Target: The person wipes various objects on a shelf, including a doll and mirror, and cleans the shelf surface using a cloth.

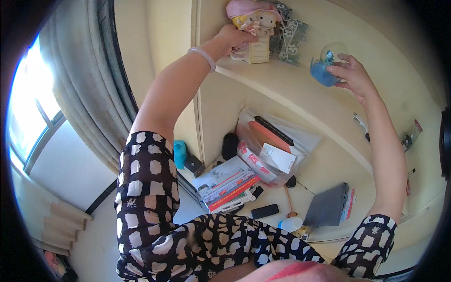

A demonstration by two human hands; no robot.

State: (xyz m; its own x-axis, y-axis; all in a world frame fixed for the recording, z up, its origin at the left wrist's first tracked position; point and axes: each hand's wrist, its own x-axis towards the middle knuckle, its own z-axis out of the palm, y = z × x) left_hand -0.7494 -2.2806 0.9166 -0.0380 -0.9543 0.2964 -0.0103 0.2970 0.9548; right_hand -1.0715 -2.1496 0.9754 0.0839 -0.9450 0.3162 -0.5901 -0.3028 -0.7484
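Up on the cream shelf (292, 95), my left hand (235, 38) is closed around the lower left side of a doll figurine (259, 19) with a pink hat and yellow hair. The figurine stands upright, and my fingers cover part of its body. Farther right, my right hand (353, 77) grips a snow globe (322, 73) with a blue base and a clear dome, held above the shelf. Just behind the figurine is a white metal ornament with flower cutouts (290, 40).
Lower down lie a plastic bag of boxes (270, 155), printed books (225, 181), a black phone (265, 211), a grey folder (326, 204) and a white-lidded jar (291, 224). A white-handled tool (361, 123) rests right on the shelf. Grey curtains (80, 70) hang left.
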